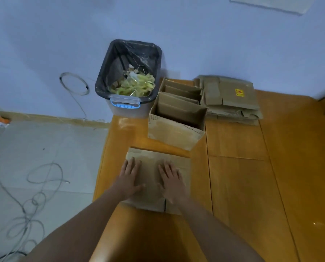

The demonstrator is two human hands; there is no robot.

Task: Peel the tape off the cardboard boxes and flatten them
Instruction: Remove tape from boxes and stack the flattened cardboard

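A flattened cardboard box (150, 188) lies on the wooden platform (243, 186) in front of me. My left hand (128, 178) presses flat on its left part with straight fingers. My right hand (172, 178) presses flat on its right part the same way. Behind it stands an open cardboard box (175, 127) with its flaps folded in, and a second open box (180, 89) stands right behind that one. A stack of flattened boxes (229, 99) with a yellow sticker lies at the back right.
A bin (127, 76) lined with a black bag holds crumpled tape and scraps, at the back left by the wall. Grey cables (35, 195) coil on the tiled floor to the left. The platform's left edge runs beside my left arm.
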